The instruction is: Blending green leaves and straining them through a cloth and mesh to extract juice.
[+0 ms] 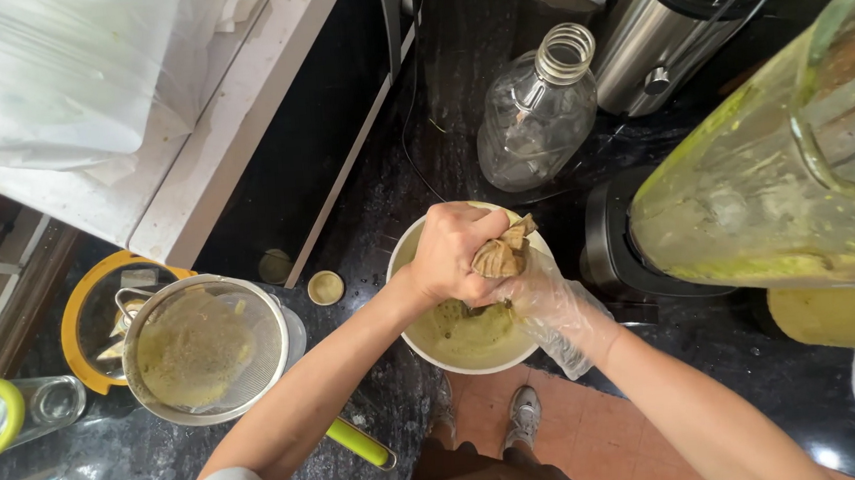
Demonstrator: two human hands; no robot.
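While fisted, left hand [451, 251] squeezes cloth [502, 256] over bowl [404, 257].

A dark speckled stone counter [458, 98] stands over a reddish tiled floor [601, 423], beside a white cabinet [237, 103].

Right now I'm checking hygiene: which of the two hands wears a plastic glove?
The right hand, under the cloth bundle; the left hand gripping it from above is bare.
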